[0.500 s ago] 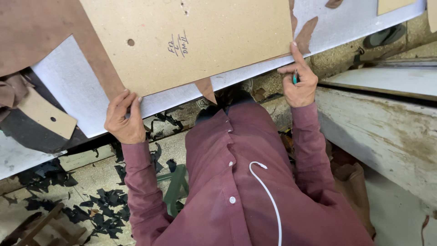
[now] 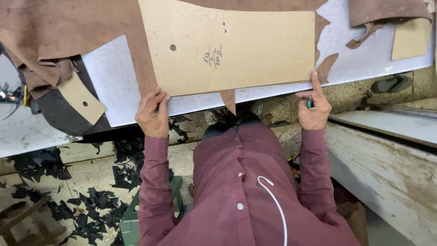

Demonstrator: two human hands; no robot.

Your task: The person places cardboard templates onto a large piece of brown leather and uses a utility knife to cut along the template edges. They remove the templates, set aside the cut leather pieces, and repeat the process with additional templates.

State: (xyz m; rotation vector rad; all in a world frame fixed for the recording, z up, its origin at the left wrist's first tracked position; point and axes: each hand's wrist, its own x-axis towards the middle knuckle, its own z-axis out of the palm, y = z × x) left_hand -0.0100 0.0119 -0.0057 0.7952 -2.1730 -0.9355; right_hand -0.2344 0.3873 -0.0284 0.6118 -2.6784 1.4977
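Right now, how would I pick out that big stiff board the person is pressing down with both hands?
Start at the long white worktable spread with brown leather. On the leather, at the near edge, lies the large tan cardboard template, flat and tapering, with the left hand and right hand at its lower corners. It is far bigger than the other tan pieces and has small punched holes.

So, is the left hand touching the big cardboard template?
Touching. In the head view the left hand lies with its fingers on the lower left corner of the cardboard template, no gap visible.
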